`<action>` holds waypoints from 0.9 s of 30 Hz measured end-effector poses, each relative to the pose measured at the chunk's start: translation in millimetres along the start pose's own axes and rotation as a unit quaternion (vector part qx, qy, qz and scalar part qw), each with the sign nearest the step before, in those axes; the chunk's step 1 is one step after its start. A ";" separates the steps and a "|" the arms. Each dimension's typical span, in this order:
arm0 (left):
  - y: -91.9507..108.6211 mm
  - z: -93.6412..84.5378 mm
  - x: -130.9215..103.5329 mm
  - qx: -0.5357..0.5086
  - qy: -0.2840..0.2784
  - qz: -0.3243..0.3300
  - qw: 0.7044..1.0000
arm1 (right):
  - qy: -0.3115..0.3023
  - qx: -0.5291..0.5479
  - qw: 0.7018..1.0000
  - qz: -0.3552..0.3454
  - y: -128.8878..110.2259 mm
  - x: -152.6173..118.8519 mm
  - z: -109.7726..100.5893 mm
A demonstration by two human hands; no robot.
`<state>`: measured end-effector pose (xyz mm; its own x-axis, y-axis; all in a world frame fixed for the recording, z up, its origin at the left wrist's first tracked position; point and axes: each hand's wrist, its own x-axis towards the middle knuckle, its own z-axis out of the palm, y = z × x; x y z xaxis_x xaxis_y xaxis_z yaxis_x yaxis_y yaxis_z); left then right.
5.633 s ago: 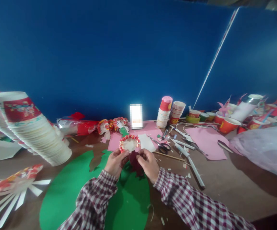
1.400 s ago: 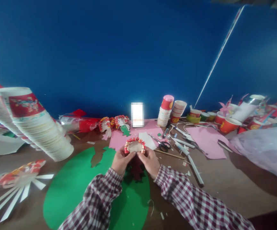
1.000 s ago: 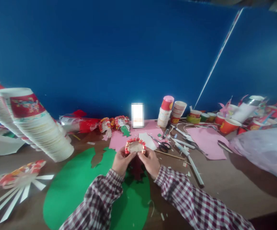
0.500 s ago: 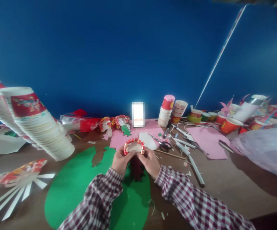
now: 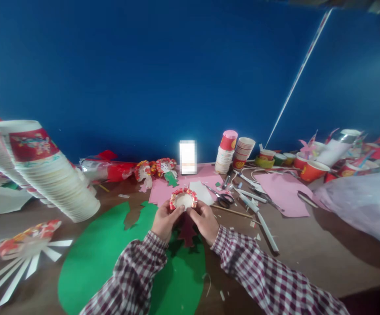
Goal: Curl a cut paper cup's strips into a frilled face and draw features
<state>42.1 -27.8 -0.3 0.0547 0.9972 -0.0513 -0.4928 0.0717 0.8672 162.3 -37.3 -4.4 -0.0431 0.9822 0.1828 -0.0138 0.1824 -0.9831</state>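
Observation:
Between my two hands is a paper-cup craft (image 5: 184,201), a white round base ringed with folded red and cream strips. My left hand (image 5: 163,221) pinches its lower left edge, thumb on the base. My right hand (image 5: 205,221) grips the lower right edge the same way. A dark red paper cutout (image 5: 187,232) hangs below the ring, under my thumbs. Beneath lies a large green paper sheet (image 5: 91,253) with a notch cut from its far edge. Two similar crafts with curled rims (image 5: 166,167) lie beyond my hands, one with a green tail piece.
Tall stacks of paper cups (image 5: 52,175) lean at the left, near a cup cut into strips (image 5: 29,247). Scissors (image 5: 224,200), a glue gun (image 5: 254,205) and pink paper (image 5: 280,192) lie to the right. Cups and a plastic bag (image 5: 362,205) stand farther right.
The ring has tilted, so more of its white base faces me and the dark red cutout shows more clearly. The whole view has shifted slightly.

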 end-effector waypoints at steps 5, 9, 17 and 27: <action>-1.6 -3.5 1.7 0.010 0.011 -0.019 1.000 | 0.005 -0.010 1.000 -0.004 -0.4 0.5 0.5; -3.3 -7.6 3.8 0.029 0.038 -0.030 0.998 | -0.003 0.009 1.000 -0.004 0.8 0.6 0.8; 1.8 -12.5 7.3 0.029 0.052 -0.002 0.998 | -0.018 0.044 0.996 0.071 2.1 -0.1 1.0; 2.8 -15.9 11.3 0.017 0.064 0.014 0.998 | -0.050 0.023 0.997 0.046 6.8 -2.6 1.2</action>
<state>27.6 -16.1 -6.3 -0.0715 0.9936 -0.0875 -0.4632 0.0446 0.8851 161.1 -38.6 -11.6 -0.1458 0.9849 0.0930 -0.0515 0.0863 -0.9949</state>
